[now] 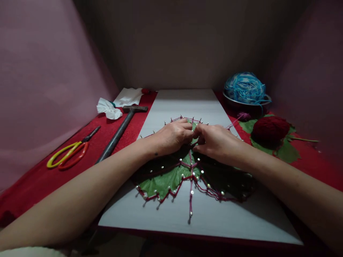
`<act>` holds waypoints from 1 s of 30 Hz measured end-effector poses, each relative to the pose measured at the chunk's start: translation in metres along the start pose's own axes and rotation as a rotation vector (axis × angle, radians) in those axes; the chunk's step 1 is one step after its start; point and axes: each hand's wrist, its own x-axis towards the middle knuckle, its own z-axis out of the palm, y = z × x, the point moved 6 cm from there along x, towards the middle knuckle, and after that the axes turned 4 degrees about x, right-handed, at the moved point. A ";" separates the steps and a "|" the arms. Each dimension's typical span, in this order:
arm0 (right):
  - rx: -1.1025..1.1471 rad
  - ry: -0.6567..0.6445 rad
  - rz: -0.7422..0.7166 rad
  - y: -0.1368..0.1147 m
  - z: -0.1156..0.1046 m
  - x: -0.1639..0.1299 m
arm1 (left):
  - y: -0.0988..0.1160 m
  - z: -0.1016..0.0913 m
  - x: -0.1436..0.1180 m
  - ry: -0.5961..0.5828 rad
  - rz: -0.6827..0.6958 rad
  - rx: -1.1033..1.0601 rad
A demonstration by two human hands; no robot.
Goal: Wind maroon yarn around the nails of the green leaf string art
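A green leaf (160, 180) lies on a white board (227, 225), ringed by several upright nails (192, 192). Dark red yarn (206, 194) follows its lower edge, and purple yarn (190, 205) runs along the middle line and stem nails. Over the leaf's upper middle, my left hand (175, 135) is closed, its fingertips curled down; whatever they pinch is hidden. My right hand (217, 142) meets it from the right, thumb and forefinger pinched near a strand of yarn at the centre. Both hands cover part of the leaf and nails.
On the red cloth (29, 192) at left lie scissors (72, 151), a hammer (118, 134) and crumpled white tissue (108, 109). At right stand a metal bowl (235, 103) with blue yarn (245, 87), a small purple yarn ball (243, 116) and a dark red yarn ball (270, 128) on another leaf (288, 151).
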 end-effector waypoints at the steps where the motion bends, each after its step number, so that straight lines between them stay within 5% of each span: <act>1: -0.022 -0.006 0.005 -0.001 0.001 0.000 | 0.000 0.000 0.000 -0.002 0.000 0.005; 10: -0.203 -0.043 -0.162 -0.017 0.014 -0.009 | -0.003 0.001 -0.001 -0.009 0.011 0.042; 20: -0.169 0.067 -0.418 -0.022 0.017 -0.016 | -0.018 -0.019 -0.014 0.072 -0.272 -0.040; 26: -0.162 0.181 -0.513 -0.021 0.015 -0.025 | -0.042 -0.021 -0.022 0.076 -0.546 -0.252; 30: -0.199 0.189 -0.574 -0.024 0.013 -0.028 | -0.039 -0.020 -0.021 -0.018 -0.506 -0.502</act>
